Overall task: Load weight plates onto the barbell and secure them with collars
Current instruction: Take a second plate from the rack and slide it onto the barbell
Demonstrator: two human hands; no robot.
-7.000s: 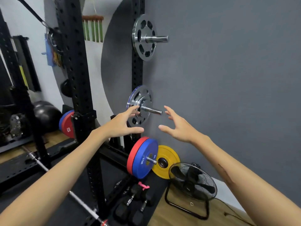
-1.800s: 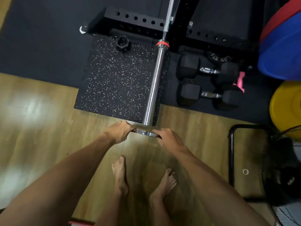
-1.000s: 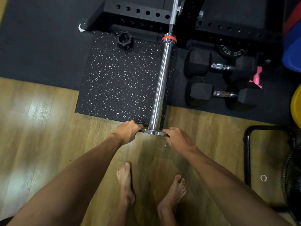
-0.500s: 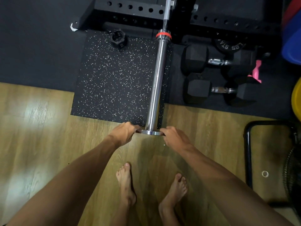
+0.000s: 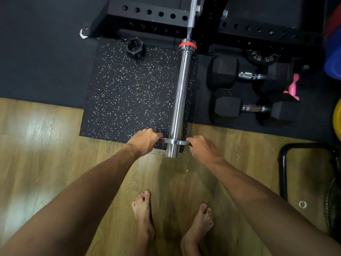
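A chrome barbell sleeve [image 5: 181,93] points toward me over a speckled black mat [image 5: 132,93], with a red ring at its inner shoulder. A thin silver weight plate [image 5: 175,141], seen edge-on, sits on the sleeve a short way in from its tip. My left hand [image 5: 145,143] grips the plate's left edge. My right hand [image 5: 200,147] grips its right edge. A black collar [image 5: 135,47] lies on the mat's far edge, apart from the bar.
Two black hex dumbbells [image 5: 249,93] lie right of the sleeve, with a pink object beside them. Rack feet [image 5: 147,17] cross the top. Blue and yellow plates [image 5: 334,61] stand at the right edge. A floor fan's frame [image 5: 284,169] stands lower right. My bare feet [image 5: 171,222] are on the wood floor.
The silver plate, held at the sleeve's tip before, now sits a little way onto the sleeve, so the tip sticks out toward me. Both hands keep their hold.
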